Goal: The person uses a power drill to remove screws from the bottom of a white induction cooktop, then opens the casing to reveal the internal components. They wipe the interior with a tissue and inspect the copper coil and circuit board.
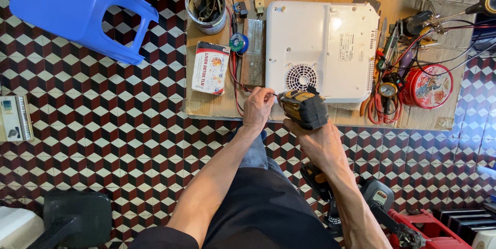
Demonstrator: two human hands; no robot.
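Note:
A white flat appliance [330, 37] lies upside down on a low wooden board [206, 105], its round vent grille [301, 77] facing up. My right hand [316, 140] grips a yellow and black cordless drill [305, 108], its nose pointing left at the appliance's near left corner. My left hand [258, 107] rests at that same corner, fingertips pinched beside the drill's bit. Whether the fingers hold a screw is too small to tell.
A blue plastic stool [77, 8] stands at the upper left on the checkered tile floor. On the board lie a metal can of parts [205, 6], a small box [211, 68], a solder spool [238, 43], a red round tin [428, 86], pliers and cables. A red tool case [423, 228] sits lower right.

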